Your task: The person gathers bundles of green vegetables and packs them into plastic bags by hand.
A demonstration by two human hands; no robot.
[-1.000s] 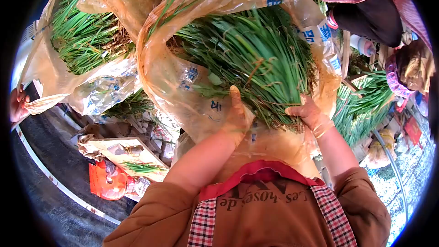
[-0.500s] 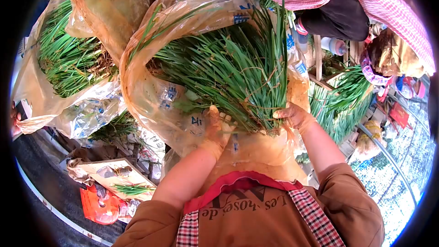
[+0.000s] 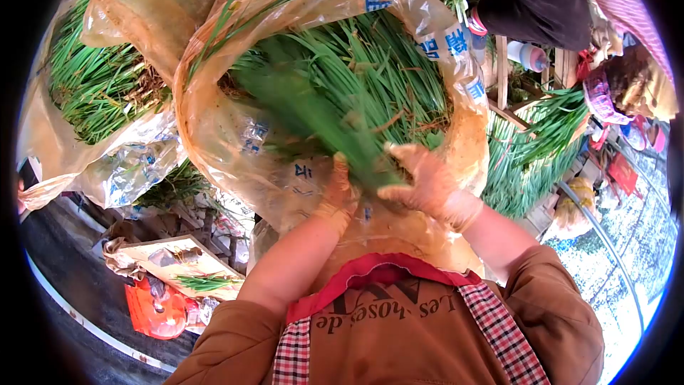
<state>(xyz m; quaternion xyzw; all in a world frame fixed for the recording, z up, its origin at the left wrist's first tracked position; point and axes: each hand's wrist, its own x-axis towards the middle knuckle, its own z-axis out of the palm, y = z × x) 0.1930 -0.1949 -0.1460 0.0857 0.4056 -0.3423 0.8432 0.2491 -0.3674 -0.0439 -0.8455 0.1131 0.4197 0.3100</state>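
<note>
An open orange-tinted plastic bag (image 3: 196,114) with blue printing holds long green leafy stalks (image 3: 399,64). Over its near side a bunch of green stalks (image 3: 313,110) is smeared by motion, its lower end between my hands. My left hand (image 3: 339,196) grips the left side of that bunch, thumb up, its other fingers largely hidden. Just right of the bunch's lower end, my right hand (image 3: 431,189) has its thumb and fingers spread apart.
Another bag (image 3: 100,164) of green stalks lies at the left. A wooden board (image 3: 178,260) and red bag (image 3: 153,310) sit lower left. At the right are a crate (image 3: 502,71) with greens and a metal bar (image 3: 605,239). Another person's dark-clothed leg (image 3: 538,14) is upper right.
The bunch between my hands has swung left and leans over the other stalks. My right hand has moved left and its fingers have spread. The whole view has shifted somewhat.
</note>
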